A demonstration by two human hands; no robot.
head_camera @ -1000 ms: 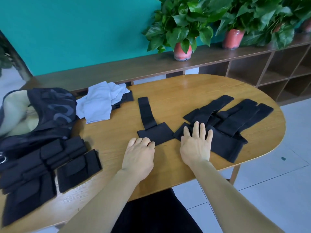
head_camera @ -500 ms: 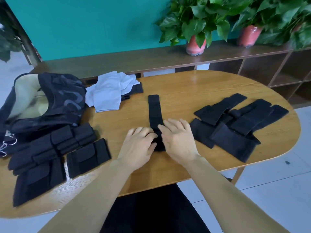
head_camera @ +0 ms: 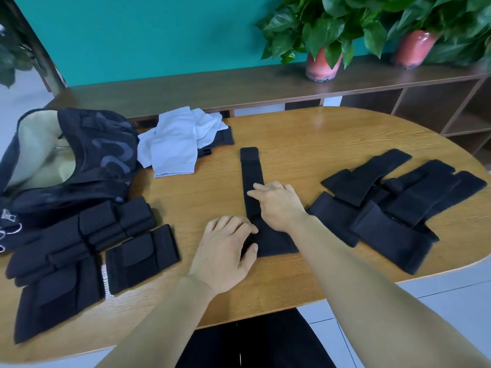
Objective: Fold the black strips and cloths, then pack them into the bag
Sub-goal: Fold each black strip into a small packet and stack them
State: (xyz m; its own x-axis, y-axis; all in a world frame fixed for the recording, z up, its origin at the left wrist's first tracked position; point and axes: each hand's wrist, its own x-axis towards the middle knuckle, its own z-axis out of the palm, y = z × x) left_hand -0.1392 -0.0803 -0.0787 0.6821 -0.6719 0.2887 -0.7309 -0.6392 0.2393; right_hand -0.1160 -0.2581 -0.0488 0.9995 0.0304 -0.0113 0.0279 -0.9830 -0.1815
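While both hands (head_camera: 225, 251) (head_camera: 279, 205) press the black strip (head_camera: 251, 168), fingers flat, grasping nothing, near end hidden.

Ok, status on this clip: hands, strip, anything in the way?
Left hand flat on the strip's wide near end. Right hand pressing its narrow band, fingers extended. Strip laid out, not folded. Bag open at left; nothing in the way.

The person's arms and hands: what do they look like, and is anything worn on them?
Both forearms are bare, no sleeves in view. The left hand and right hand wear no gloves; no rings, watch or bracelets are visible.
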